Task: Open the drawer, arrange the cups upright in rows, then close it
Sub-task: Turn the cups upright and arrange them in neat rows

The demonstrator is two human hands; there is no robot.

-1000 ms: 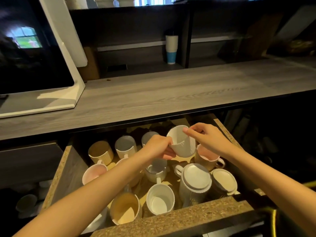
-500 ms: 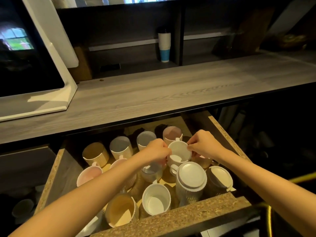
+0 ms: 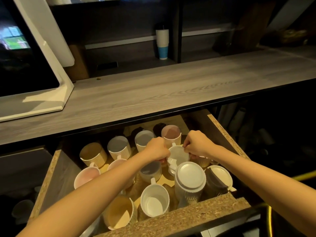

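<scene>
The drawer [image 3: 188, 218] stands pulled open below the countertop and holds several cups. A white cup [image 3: 178, 153] stands upright in the middle right of the drawer, handle towards me. My left hand [image 3: 158, 148] grips its left rim and my right hand [image 3: 196, 143] pinches its right rim. Behind it stand a pink cup [image 3: 171, 135], two grey cups [image 3: 144, 140] and a tan cup [image 3: 92, 152] in a back row. Two cups [image 3: 190, 178] at the front right lie upside down, bases showing. A white cup [image 3: 154, 201] and a tan cup [image 3: 118, 213] stand at the front.
A grey wood countertop [image 3: 153, 93] overhangs the drawer's back. A white-framed dark screen [image 3: 25, 65] stands on it at the left. A stack of paper cups [image 3: 162, 43] sits on the shelf behind. A yellow cable [image 3: 270, 219] runs at the lower right.
Both hands have lowered the white cup from above the drawer and turned it upright, setting it down among the other cups. The camera has tilted slightly downward.
</scene>
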